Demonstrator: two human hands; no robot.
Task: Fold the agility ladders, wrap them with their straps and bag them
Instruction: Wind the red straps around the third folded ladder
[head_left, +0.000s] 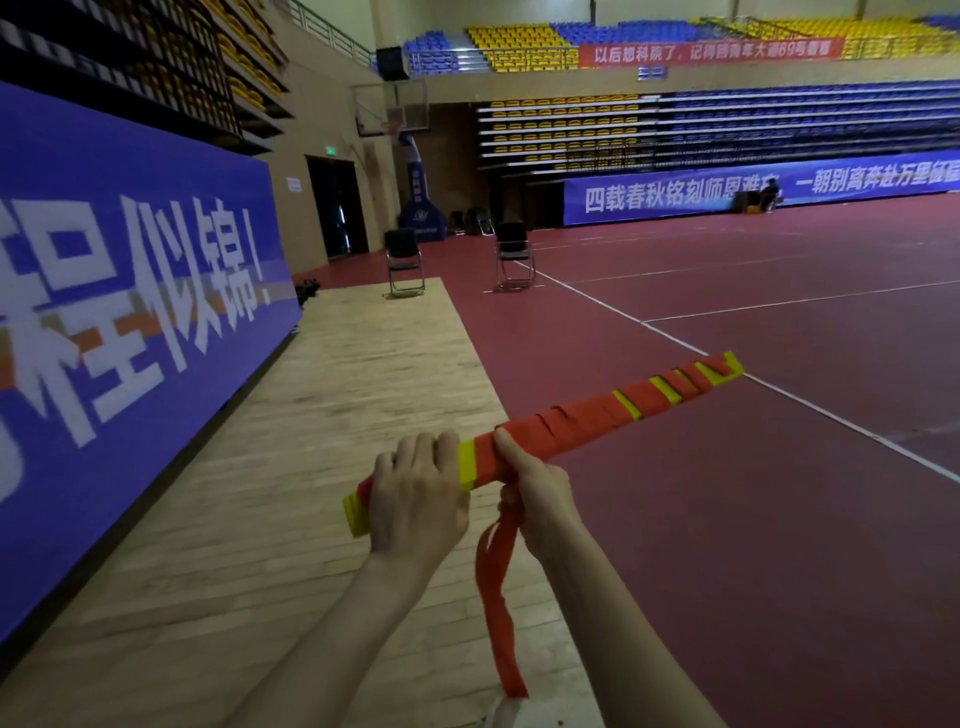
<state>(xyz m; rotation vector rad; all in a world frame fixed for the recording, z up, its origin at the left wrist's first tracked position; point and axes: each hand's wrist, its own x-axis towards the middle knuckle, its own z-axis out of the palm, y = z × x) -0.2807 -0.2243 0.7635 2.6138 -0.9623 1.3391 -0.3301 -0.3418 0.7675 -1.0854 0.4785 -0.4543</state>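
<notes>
A folded agility ladder (597, 413), a long bundle of yellow rungs wound with red-orange strap, is held out in front of me, slanting up to the right. My left hand (415, 493) grips the bundle near its lower left end, fingers curled over the top. Just to the right, my right hand (535, 483) pinches the strap against the bundle. The loose strap tail (498, 597) hangs down from my right hand between my forearms. No bag is in view.
A blue banner wall (130, 312) runs along the left. Light wooden floor (311, 467) lies under my arms, red court floor (727, 519) with white lines to the right. Two black folding chairs (405, 262) (514, 254) stand further ahead.
</notes>
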